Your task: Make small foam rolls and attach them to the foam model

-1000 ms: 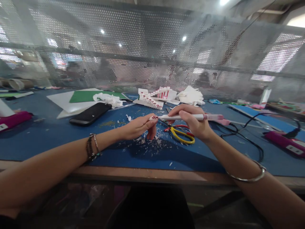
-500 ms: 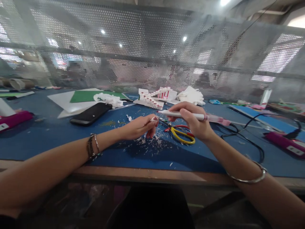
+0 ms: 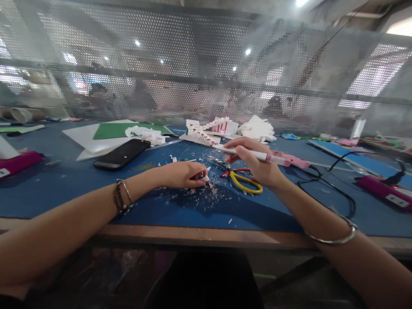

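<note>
My right hand (image 3: pixel 257 161) holds a white marker (image 3: pixel 258 155) between thumb and fingers, its reddish tip pointing left. My left hand (image 3: pixel 185 175) is low over the mat, fingers curled on a small white piece (image 3: pixel 205 178) with red marks, mostly hidden by the fingers. Scissors with a yellow handle (image 3: pixel 247 189) lie on the blue mat beneath my right hand. White scraps (image 3: pixel 206 195) are scattered below and around my left hand. Behind them, white folded cards with red-marked little pieces (image 3: pixel 201 135) stand in rows.
A black phone (image 3: pixel 122 154) lies left, near white and green sheets (image 3: pixel 127 130) and crumpled tissue (image 3: pixel 146 134). Stacked white paper (image 3: pixel 256 128) is at the back. A pink glue gun (image 3: pixel 294 160) with black cable lies right, near a magenta power strip (image 3: pixel 384 192). Perforated metal screens the far side.
My left hand has lowered towards the mat and turned, with the small white piece in its fingers. My right hand and the marker have shifted slightly left.
</note>
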Available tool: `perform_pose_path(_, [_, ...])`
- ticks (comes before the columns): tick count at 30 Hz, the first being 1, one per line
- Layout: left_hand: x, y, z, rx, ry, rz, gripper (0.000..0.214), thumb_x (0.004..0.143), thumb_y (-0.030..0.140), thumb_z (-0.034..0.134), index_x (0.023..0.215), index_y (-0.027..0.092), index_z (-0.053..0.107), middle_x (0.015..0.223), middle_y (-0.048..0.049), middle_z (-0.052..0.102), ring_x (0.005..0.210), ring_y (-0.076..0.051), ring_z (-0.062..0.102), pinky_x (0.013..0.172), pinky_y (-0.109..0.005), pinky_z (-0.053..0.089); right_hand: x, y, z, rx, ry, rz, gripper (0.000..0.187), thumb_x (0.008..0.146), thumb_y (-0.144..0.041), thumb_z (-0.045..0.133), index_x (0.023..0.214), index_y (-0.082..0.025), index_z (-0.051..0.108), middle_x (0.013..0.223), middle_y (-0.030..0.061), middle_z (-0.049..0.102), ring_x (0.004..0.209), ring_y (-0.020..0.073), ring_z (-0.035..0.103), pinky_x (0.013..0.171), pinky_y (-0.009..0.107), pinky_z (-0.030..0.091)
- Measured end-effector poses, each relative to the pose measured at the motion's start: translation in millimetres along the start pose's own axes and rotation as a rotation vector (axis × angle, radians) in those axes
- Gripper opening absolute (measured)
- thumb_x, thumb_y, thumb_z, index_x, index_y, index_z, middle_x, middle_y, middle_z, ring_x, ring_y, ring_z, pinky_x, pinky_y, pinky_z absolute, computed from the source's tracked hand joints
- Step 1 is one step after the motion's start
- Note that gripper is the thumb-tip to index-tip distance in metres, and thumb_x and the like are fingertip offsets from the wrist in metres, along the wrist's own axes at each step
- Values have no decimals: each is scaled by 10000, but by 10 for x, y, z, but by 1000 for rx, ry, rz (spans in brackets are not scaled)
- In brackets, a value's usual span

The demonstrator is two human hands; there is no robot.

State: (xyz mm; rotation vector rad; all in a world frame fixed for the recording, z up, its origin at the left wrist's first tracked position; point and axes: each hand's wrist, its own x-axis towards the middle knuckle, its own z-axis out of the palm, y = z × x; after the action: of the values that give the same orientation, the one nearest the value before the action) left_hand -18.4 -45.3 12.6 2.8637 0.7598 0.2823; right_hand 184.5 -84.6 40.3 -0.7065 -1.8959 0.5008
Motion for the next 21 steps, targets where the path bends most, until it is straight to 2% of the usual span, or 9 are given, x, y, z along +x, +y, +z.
perform_pose_path(8, [18,26,-28,-2,-24,34,258,823,308,455,1004,150,551,882,-57,512,640,-119,473,617,-224,375,6,28,-12,-11,-24,-5,186,805,-274,471,820,-131,589,656,2,613,594,71,592,554,190,490])
perform_pose_path(13, [49,-2,-22,-113,-7,81,185,796,262,494,890,159,616,787,-35,542,634,-114,498,593,-206,393,5,17,-7,3,-19,0,206,801,-312,480,808,-138,590,673,1,614,591,71,595,553,191,492])
perform_pose_path(16, [54,-41,-20,-148,29,49,184,775,236,518,878,132,630,777,-55,587,667,-123,536,633,-217,413,11,19,-8,15,-6,4,218,790,-331,491,795,-139,594,659,0,612,578,74,594,543,194,492])
perform_pose_path(21, [45,-48,-23,-260,135,-62,245,758,251,537,936,106,623,878,-100,640,769,-152,578,638,-228,426,19,41,-35,12,9,20,239,792,-342,481,777,-134,597,638,3,613,553,77,591,530,205,488])
